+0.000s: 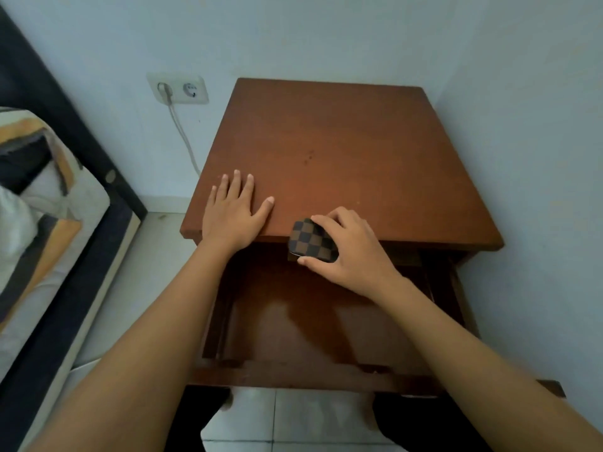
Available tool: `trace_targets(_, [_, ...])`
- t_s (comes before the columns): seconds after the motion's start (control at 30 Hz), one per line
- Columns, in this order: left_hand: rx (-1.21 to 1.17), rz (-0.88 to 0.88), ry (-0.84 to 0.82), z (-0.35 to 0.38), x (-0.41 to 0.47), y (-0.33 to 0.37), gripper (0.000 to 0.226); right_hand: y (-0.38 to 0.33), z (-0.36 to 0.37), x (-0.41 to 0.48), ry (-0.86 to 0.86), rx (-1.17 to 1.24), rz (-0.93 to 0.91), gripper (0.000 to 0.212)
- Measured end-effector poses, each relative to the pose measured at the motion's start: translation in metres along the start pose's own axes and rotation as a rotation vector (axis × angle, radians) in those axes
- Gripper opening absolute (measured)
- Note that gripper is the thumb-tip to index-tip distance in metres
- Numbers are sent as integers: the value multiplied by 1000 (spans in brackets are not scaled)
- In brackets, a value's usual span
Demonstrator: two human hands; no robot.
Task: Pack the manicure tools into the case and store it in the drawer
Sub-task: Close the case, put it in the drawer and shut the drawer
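Brown-and-black checkered material covers the small case [312, 240], which is seen at the centre of the frame, at the front edge of the wooden surface [326, 141] and just over the back of the open drawer [313, 321]. No brand name, label or writing can be read on the case or anywhere else in view. The case is gripped by the right hand [355, 252]: its fingers [326, 221] are curled over the far side and the thumb is pressed against the near edge. Whether the case is resting on the surface edge or is held clear of it cannot be told. The left hand [233, 216] is laid flat, fingers spread and holding nothing, on the front left part of the surface, just left of the case and apart from it.

The drawer is pulled out toward the bottom of the frame, and its dark, glossy floor is seen bare below the hands. A white double wall socket [177, 88] is fixed in the upper left of the frame, with a pale cable [184, 135] plugged into its left outlet and hanging down behind the nightstand. A bed [49, 223] with grey, white and orange bedding is seen along the left edge. Pale floor tiles [300, 415] are visible at the bottom centre, between the person's dark trouser legs.
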State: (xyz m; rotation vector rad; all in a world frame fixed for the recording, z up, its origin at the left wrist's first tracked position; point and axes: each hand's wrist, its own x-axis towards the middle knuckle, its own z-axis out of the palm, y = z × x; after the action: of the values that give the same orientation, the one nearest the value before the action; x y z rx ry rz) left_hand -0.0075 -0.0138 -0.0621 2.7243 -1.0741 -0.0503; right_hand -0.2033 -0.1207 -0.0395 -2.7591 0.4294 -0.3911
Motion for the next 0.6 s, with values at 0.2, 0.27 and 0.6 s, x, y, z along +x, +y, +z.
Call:
trace_targets(0.2, [17, 9, 21, 1, -4, 2, 69, 2, 33, -48, -210, 28, 143, 73])
trace_targets(0.27, [26, 13, 23, 1, -6, 4, 67, 11, 46, -43, -407, -12, 199, 75])
trace_targets(0.6, [-56, 35, -18, 0, -41, 15, 59, 20, 60, -51, -681, 3, 267, 71])
